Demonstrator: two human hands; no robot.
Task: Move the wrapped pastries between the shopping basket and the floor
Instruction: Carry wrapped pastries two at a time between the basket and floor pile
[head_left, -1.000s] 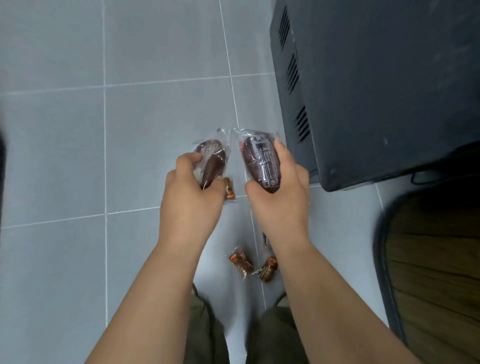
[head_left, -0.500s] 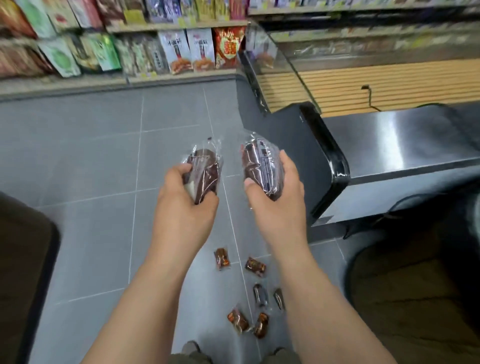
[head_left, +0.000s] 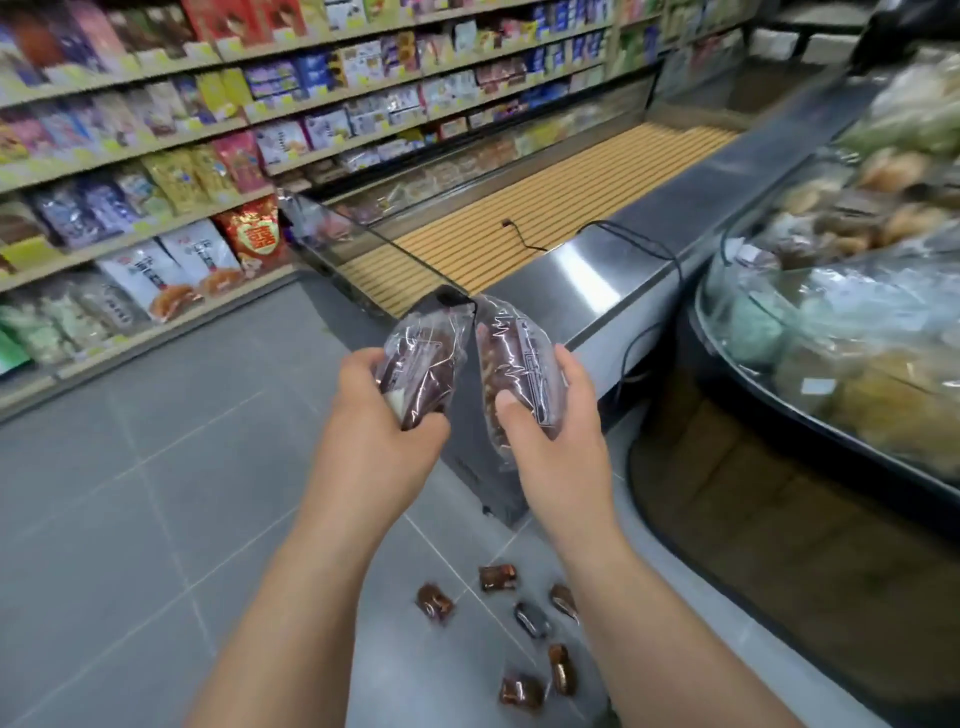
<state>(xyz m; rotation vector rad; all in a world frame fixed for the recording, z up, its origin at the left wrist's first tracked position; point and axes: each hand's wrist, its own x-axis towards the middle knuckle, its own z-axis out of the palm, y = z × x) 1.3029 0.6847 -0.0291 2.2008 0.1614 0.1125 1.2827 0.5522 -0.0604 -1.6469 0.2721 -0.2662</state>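
Note:
My left hand (head_left: 376, 436) grips a dark brown pastry in clear wrap (head_left: 423, 364), held up at chest height. Beside it my right hand (head_left: 553, 447) grips a second wrapped brown pastry (head_left: 519, 374) with a printed label facing me. The two packets almost touch at their tops. Several small wrapped pastries (head_left: 524, 618) lie scattered on the grey tiled floor (head_left: 130, 519) below, between my forearms. No shopping basket shows in this view.
A long chest freezer (head_left: 519, 244) with a steel end runs ahead on the right. A curved glass display case (head_left: 831, 312) of packed breads stands at the right. Shelves of snack bags (head_left: 182, 182) line the left and back.
My view has risen from the floor to the aisle and shelves. Both hands came up with it, each still holding its pastry. The small pastries on the floor have stayed put.

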